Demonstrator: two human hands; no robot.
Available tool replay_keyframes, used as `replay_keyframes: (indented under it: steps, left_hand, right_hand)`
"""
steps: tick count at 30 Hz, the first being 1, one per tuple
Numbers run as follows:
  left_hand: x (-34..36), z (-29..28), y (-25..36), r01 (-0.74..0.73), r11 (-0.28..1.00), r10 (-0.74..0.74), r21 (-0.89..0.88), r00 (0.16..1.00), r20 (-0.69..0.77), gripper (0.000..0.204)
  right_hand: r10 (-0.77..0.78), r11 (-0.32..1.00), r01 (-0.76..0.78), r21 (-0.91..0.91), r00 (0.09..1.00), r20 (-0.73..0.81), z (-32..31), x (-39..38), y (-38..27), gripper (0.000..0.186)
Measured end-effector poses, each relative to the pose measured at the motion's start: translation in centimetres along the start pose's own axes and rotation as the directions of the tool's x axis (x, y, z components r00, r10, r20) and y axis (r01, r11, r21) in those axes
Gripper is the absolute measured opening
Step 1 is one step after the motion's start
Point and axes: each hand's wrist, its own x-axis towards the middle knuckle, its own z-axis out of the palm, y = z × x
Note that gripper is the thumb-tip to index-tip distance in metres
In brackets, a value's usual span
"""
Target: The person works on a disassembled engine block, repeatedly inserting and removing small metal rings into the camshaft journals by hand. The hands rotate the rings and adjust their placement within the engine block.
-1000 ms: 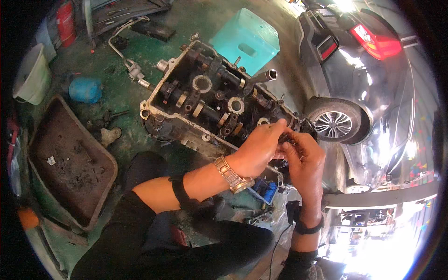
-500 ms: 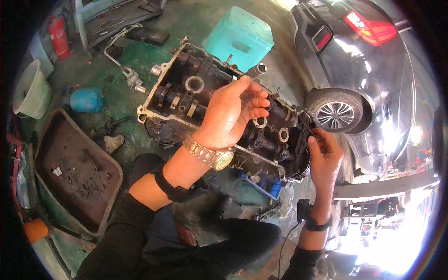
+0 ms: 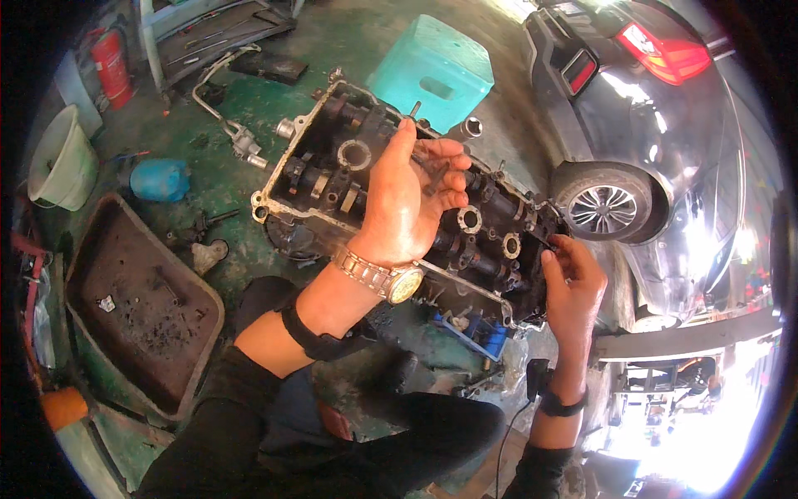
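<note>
An open engine cylinder head (image 3: pixel 331 208), dark and oily inside with camshafts and round spark-plug tubes, lies in front of me. My left hand (image 3: pixel 406 195) is over its middle, palm turned up and fingers curled in. Something dark shows in that palm, too unclear to name. At the right end of the cylinder head is my right hand (image 3: pixel 573 274), thumb and fingers pinched together by the dark end parts. Whatever those fingertips hold is hidden. A metal socket (image 3: pixel 471 127) stands beyond the far edge of the cylinder head.
A turquoise plastic stool (image 3: pixel 432 71) stands behind the engine. To the left are a grimy drip tray (image 3: pixel 187 366), a blue container (image 3: pixel 160 180), a pale bucket (image 3: pixel 71 166) and a fire extinguisher (image 3: pixel 111 66). A grey car (image 3: pixel 640 125) is parked at the right.
The view has shifted slightly. My left fingers have curled in a little more over the palm. The right hand stays at the right end of the cylinder head.
</note>
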Motion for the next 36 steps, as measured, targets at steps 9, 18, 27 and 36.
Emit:
replay_keyframes:
  steps: [9,18,27,36]
  left_hand:
    - [-0.6,0.8,-0.5,0.033,0.998,-0.033,0.062,0.999,-0.002,0.042]
    - [-0.4,0.4,-0.2,0.053,0.998,-0.054,0.032,0.998,0.029,0.045]
    - [0.1,0.0,-0.6,0.08,0.997,-0.082,0.021,0.99,0.113,0.066]
    - [-0.4,0.5,-2.8,0.12,0.992,-0.118,-0.032,0.992,0.049,0.048]
  right_hand:
    - [-0.076,0.994,0.063,0.087,0.984,0.159,2.6,-0.7,-1.3,0.019]
    - [-0.243,0.967,0.255,-0.03,0.948,0.205,3.8,0.4,-0.4,0.019]
    - [-0.168,0.98,0.189,-0.066,0.955,0.243,3.9,1.0,-1.3,0.017]
    - [-0.302,0.927,0.354,-0.122,0.9,0.313,4.0,1.6,-2.1,0.016]
